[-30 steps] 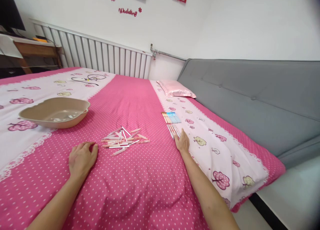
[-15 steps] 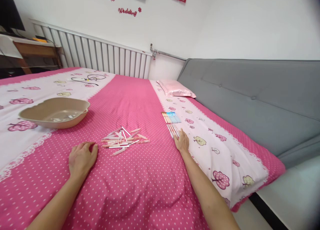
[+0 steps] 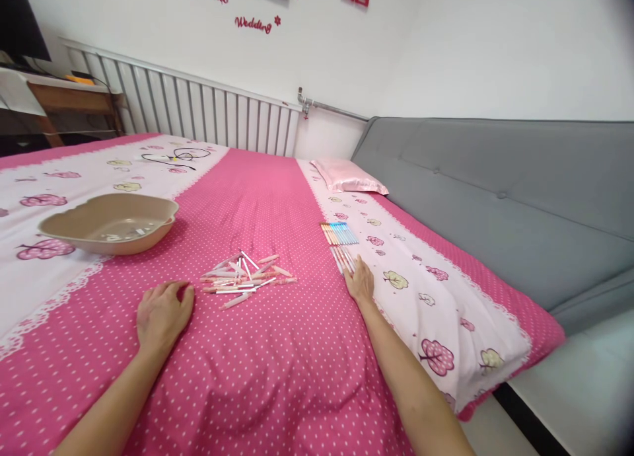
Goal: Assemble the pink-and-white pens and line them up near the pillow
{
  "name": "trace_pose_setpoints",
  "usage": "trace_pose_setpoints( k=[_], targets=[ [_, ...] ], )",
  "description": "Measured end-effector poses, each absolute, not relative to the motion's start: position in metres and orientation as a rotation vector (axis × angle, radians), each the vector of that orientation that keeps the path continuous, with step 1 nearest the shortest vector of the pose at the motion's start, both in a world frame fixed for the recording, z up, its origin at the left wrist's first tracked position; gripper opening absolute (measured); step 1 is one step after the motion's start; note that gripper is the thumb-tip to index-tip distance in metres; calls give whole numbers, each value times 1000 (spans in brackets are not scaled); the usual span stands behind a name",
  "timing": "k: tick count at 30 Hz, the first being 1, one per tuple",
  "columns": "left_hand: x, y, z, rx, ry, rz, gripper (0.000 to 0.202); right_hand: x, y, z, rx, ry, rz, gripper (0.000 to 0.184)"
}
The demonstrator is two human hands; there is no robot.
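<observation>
My left hand (image 3: 162,314) rests palm down on the pink dotted bedspread (image 3: 267,370), fingers loosely curled, just left of a loose pile of pink and white pens (image 3: 245,277). My right hand (image 3: 360,283) lies on the spread with its fingertips against the near end of a neat row of pens (image 3: 345,259). Beyond that row lies a second tidy row of blue and orange pens (image 3: 339,232). Neither hand grips anything that I can see.
A beige scalloped bowl (image 3: 109,223) sits at the left on the white patterned strip. A pink pillow (image 3: 348,176) lies at the far right, a black cable (image 3: 171,157) at the far left. A grey sofa (image 3: 505,198) runs along the bed's right edge.
My right hand has crept slightly forward and left along the pen row. The left hand has stayed put.
</observation>
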State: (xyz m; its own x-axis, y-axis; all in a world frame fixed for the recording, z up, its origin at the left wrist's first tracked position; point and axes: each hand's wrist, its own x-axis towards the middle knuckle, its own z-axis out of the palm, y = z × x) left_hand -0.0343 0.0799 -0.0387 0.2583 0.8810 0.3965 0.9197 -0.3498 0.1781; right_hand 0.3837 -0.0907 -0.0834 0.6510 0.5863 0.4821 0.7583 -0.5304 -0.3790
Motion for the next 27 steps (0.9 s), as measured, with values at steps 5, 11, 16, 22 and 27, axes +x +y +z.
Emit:
trace_pose_setpoints(
  k=[5,11,16,22,27],
  targets=[
    [-33,78,-38,-2419,-1758,-687,50,384,-92,-84,-2292,-1031,-412,67],
    [-31,74,-39,-2406,-1753,-742,46,382,-96,-84,-2260,-1032,-428,69],
    [-31,71,-42,-2395,-1751,-765,44,381,-99,-85,-2201,-1033,-488,69],
    [-30,68,-43,-2406,-1733,-844,40,377,-101,-83,-2148,-1089,-580,65],
    [-27,65,-45,-2408,-1724,-864,37,368,-96,-78,-2133,-1231,-608,65]
  ],
)
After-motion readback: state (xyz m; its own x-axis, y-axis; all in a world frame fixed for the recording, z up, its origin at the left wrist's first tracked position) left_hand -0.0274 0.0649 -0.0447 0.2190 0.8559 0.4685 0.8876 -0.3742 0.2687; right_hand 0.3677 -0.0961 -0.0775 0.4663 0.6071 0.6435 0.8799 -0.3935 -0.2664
